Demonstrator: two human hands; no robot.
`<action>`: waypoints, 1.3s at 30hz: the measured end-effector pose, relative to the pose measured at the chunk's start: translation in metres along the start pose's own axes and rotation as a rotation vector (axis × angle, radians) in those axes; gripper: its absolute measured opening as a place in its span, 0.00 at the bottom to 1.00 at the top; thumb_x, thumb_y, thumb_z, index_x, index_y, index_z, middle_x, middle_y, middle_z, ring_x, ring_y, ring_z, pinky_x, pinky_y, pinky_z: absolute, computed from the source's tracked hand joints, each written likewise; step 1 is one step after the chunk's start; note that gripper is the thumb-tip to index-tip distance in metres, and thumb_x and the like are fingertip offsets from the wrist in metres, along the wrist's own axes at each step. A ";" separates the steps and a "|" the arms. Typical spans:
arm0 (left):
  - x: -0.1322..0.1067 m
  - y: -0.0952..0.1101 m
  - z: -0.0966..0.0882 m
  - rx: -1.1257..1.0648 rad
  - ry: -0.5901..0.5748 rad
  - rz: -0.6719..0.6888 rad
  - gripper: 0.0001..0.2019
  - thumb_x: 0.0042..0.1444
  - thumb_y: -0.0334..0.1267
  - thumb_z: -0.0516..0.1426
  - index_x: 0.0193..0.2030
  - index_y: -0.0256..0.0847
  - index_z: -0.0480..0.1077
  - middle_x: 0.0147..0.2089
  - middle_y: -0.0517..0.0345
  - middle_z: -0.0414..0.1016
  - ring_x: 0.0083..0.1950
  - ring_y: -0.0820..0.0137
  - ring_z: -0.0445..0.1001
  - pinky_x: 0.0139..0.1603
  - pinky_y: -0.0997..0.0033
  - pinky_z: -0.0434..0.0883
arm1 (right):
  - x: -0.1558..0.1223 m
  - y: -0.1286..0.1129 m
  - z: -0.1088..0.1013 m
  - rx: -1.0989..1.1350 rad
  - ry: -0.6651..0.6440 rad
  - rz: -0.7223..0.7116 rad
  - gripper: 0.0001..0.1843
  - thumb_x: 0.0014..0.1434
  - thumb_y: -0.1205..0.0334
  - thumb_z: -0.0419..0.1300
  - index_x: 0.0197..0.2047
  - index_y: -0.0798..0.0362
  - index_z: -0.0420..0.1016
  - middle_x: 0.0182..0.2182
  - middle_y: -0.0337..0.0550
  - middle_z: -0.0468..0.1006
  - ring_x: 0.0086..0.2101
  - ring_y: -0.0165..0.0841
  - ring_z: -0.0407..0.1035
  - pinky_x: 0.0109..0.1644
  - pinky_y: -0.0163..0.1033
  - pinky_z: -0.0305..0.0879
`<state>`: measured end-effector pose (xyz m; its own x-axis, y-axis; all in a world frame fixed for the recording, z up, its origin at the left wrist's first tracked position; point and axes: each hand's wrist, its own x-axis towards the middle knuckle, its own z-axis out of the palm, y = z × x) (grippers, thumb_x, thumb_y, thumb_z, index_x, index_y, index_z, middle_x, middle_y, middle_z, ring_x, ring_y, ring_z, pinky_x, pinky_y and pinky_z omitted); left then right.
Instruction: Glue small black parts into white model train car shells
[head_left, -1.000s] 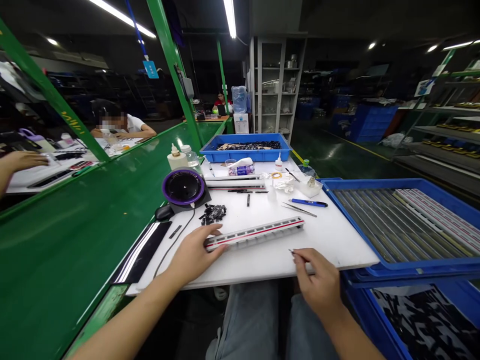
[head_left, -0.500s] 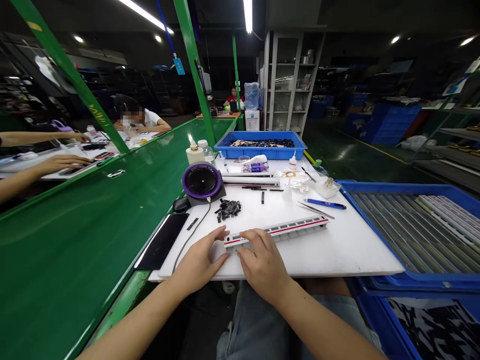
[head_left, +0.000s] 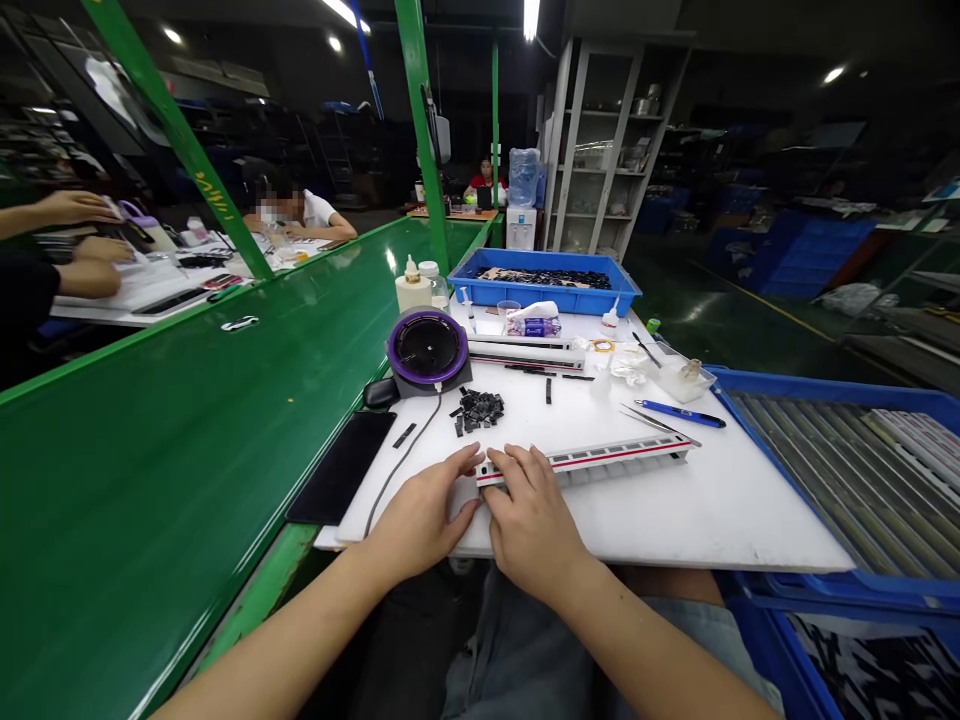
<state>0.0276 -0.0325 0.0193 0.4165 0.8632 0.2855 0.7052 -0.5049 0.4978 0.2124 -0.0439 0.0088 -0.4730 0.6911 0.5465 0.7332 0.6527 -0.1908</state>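
The long white model train car shell (head_left: 615, 455), marked with a red stripe and a row of dark windows, lies lengthwise on the near half of the white work board (head_left: 675, 520). Both hands meet at its left end. The left hand (head_left: 424, 515) lies flat on the board, fingers stretched out together, their tips touching the end of the shell. The right hand (head_left: 532, 510) lies palm down just beside it, its fingers slightly spread over the top of the shell. Whether anything small is pinched beneath them I cannot tell.

Just beyond the hands sits a pile of small black parts (head_left: 478, 410), and behind that a round purple-rimmed device (head_left: 427, 347) with a cable running toward the board's near edge. Metal tweezers (head_left: 660, 424) and a blue pen-like tool (head_left: 682, 413) lie near the shell's right end. A black slab (head_left: 341, 466) rests at the board's left edge, beside the green conveyor belt (head_left: 187, 420). A blue bin (head_left: 544, 290) stands at the far edge.
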 end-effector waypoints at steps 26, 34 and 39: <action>0.016 0.021 -0.001 0.796 0.024 0.384 0.13 0.60 0.32 0.52 0.49 0.37 0.72 0.62 0.34 0.67 0.42 0.59 0.78 0.45 0.56 0.74 | -0.023 0.074 -0.047 0.119 0.001 0.093 0.10 0.57 0.69 0.58 0.43 0.53 0.75 0.54 0.48 0.71 0.56 0.39 0.62 0.68 0.52 0.48; 0.026 0.029 0.007 0.763 0.013 0.166 0.14 0.64 0.38 0.50 0.44 0.41 0.76 0.58 0.40 0.73 0.39 0.59 0.80 0.42 0.55 0.76 | -0.018 0.081 -0.046 0.126 -0.038 0.089 0.13 0.56 0.67 0.60 0.46 0.55 0.75 0.54 0.50 0.71 0.56 0.40 0.61 0.69 0.52 0.44; 0.030 0.023 0.003 0.725 -0.038 0.162 0.15 0.64 0.40 0.49 0.45 0.42 0.77 0.57 0.44 0.74 0.43 0.57 0.80 0.44 0.54 0.76 | -0.020 0.083 -0.047 0.138 -0.038 0.065 0.13 0.55 0.66 0.60 0.45 0.54 0.77 0.57 0.51 0.69 0.58 0.41 0.60 0.70 0.52 0.43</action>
<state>0.0580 -0.0187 0.0369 0.5574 0.7835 0.2745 0.8297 -0.5143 -0.2169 0.3060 -0.0181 0.0206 -0.4471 0.7425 0.4987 0.6899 0.6411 -0.3361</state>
